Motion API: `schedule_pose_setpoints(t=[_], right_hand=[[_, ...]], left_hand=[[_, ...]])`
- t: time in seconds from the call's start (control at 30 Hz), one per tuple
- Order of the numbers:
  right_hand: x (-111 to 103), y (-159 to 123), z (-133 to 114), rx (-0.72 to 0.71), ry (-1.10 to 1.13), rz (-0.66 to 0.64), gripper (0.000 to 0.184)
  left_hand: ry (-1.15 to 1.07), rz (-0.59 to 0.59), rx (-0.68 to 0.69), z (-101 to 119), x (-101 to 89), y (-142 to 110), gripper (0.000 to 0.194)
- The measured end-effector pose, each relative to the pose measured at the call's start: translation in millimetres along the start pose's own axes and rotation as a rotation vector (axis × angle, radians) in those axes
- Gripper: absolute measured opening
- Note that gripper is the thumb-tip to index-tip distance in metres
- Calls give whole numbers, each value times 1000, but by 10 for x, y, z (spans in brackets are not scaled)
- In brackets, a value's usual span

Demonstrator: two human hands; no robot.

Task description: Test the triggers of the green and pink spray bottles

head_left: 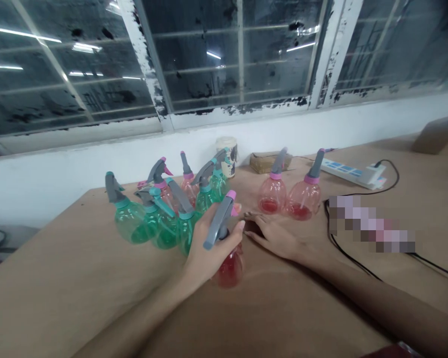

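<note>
My left hand (pixel 209 243) is wrapped around the neck of a pink spray bottle (pixel 229 268) with a grey trigger head, standing on the brown table (pixel 78 278). My right hand (pixel 274 233) lies flat on the table just to its right, fingers stretched out, holding nothing. Several green spray bottles (pixel 155 221) cluster to the left of my left hand. Two pink spray bottles (pixel 287 196) stand just beyond my right hand.
A white power strip (pixel 353 173) with a black cable (pixel 343 251) lies at the right. A small cup (pixel 229 156) and a flat brown box (pixel 265 161) sit by the white wall under the window. A cardboard piece (pixel 436 134) is far right.
</note>
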State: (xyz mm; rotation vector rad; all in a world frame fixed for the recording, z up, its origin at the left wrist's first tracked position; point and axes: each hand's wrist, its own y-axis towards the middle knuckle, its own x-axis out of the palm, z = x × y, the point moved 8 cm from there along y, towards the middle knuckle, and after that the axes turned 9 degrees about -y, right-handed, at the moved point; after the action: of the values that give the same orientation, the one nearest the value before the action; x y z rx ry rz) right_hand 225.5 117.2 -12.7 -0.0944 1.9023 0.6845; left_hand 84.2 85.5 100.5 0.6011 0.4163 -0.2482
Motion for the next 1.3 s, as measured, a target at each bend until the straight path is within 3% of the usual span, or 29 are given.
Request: schedule_pose_setpoints(t=[0.3, 1.07, 1.3], right_hand=[[-2, 4, -18, -21, -18, -11, 32], [-12, 1, -11, -6, -2, -7, 33], [-26, 1, -21, -12, -7, -1, 36]], left_hand=[[-35, 5, -11, -14, 10, -15, 24], [-19, 18, 28, 16, 0, -10, 21], [0, -5, -5, 41, -7, 4, 7]])
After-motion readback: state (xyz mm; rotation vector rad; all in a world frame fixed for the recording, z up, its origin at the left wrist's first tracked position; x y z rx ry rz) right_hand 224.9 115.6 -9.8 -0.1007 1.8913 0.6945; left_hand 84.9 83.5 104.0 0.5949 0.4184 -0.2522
